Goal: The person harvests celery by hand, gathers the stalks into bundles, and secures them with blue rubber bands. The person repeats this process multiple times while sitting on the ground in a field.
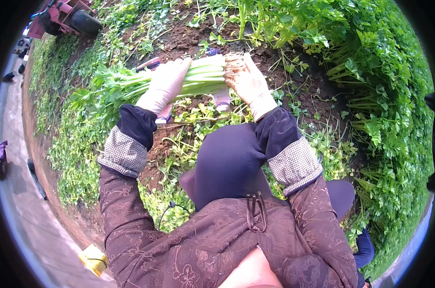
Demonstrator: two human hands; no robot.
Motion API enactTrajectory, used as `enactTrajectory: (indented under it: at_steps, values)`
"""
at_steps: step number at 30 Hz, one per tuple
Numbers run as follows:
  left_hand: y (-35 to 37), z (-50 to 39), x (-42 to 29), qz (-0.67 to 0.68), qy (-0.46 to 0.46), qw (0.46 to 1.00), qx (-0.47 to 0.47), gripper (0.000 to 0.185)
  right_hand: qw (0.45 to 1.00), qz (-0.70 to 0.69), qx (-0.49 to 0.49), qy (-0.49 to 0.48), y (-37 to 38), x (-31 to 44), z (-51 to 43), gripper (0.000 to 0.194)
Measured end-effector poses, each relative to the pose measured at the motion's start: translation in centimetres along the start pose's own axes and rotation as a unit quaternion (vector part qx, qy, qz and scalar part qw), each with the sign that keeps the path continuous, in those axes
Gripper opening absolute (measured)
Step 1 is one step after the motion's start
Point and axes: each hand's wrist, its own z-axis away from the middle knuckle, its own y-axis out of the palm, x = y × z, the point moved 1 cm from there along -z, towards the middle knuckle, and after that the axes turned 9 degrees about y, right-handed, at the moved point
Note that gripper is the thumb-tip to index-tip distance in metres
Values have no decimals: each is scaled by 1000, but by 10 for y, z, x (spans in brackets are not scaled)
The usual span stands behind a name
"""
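Note:
A bunch of celery [206, 73] lies level across my front, leaves to the left and pale roots [234, 66] to the right. My left hand [169, 82] is wrapped around the stalks near the leafy part. My right hand [250, 81] cups the root end, its thumb up and its fingers partly hidden by the roots. Below the bunch show two pale objects with dark-blue edges, one near my left wrist [164, 117] and one under the stalks [223, 100]; the bunch covers much of them, so I cannot tell what they are.
Standing celery [379, 118] grows densely along the right. Loose leaves and stems litter the brown soil [158, 151]. A pink wheeled vehicle [64, 16] is at top left. Along the left runs a paved road [34, 216], with a yellow container [94, 260] beside it. A dark-blue trouser leg [363, 248] shows at lower right.

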Motion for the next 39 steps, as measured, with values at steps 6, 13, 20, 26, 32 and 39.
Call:
enactTrajectory:
  at_steps: [6, 13, 20, 26, 32, 39]
  values:
    - [48, 6, 9, 28, 8, 996, -84, 41, 976, 176, -92, -90, -14, 13, 7, 35]
    - [42, -2, 4, 47, -18, 998, 24, 54, 410, 795, -158, -419, 12, -12, -3, 48]
    - [22, -16, -10, 204, 3, 974, 95, 107, 378, 844, -147, -352, -23, -25, -26, 50]
    - [61, -9, -44, 78, -22, 997, -12, 92, 601, 744, -149, -253, -5, 12, -22, 45]
    - [73, -6, -37, 93, -10, 990, -104, 76, 575, 770, -179, -213, -7, 6, -13, 26]
    - [80, -5, -34, 98, 8, 986, -137, 68, 548, 800, -146, -194, 7, 16, -12, 35]
